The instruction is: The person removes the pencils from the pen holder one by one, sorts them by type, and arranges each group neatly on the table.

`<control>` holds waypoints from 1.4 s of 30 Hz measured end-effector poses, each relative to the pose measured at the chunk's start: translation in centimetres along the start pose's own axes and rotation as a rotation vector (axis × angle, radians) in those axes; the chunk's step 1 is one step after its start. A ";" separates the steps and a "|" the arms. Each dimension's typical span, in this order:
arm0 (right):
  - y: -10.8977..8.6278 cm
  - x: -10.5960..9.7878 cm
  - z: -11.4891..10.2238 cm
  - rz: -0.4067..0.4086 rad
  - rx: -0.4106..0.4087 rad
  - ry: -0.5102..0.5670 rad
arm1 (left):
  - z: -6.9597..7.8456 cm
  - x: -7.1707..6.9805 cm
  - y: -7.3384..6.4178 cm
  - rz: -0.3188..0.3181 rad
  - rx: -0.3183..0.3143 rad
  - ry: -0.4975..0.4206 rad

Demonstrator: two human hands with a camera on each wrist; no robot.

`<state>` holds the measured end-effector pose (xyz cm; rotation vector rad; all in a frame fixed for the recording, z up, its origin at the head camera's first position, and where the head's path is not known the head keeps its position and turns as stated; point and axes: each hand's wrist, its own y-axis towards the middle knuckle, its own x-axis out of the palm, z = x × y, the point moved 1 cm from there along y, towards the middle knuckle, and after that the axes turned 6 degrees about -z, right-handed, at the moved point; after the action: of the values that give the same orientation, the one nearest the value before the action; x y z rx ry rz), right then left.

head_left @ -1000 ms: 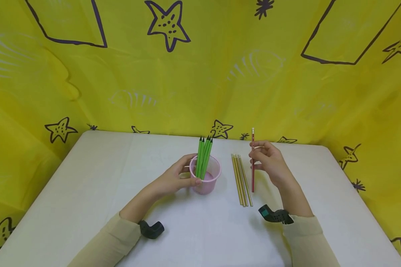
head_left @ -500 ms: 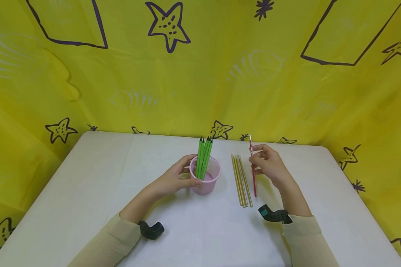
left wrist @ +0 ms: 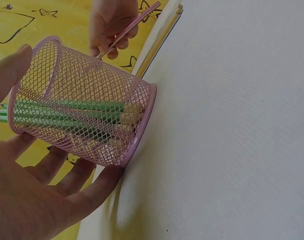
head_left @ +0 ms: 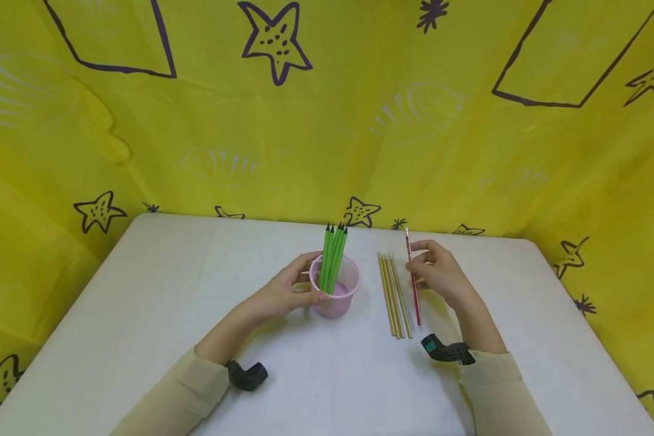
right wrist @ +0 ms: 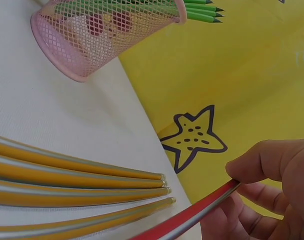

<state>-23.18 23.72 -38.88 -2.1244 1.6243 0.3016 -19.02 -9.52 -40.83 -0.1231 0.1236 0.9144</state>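
My left hand (head_left: 283,293) grips a pink mesh pencil cup (head_left: 335,307) that stands on the table, thumb near the rim and fingers round its far side. Several green pencils (head_left: 332,260) lean inside, dark tips up. Between thumb and fingers, my right hand (head_left: 444,275) pinches a red pencil (head_left: 416,301), its white end pointing away from me. Just left of it lie several gold-yellow pencils (head_left: 393,297) side by side. The right wrist view shows the red pencil (right wrist: 192,215) close beside the yellow row (right wrist: 81,182).
The white tabletop (head_left: 158,290) extends around both arms. Behind it hangs a yellow cloth (head_left: 327,145) printed with stars and fish, meeting the table's back edge. A dark device is strapped on each wrist, over or beside the beige sleeves.
The right hand has brought the red pencil a little nearer to me, and the pencil now slants more, its lower end swung right. The left hand and cup have stayed put.
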 end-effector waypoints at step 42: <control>0.4 0.9 1.6 -0.126 0.117 -0.141 | 0.2 0.0 0.0 0.004 -0.007 0.000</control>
<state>-23.15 23.64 -40.73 -2.0577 1.3880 0.3014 -19.01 -9.45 -40.69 -0.1296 0.1205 0.9186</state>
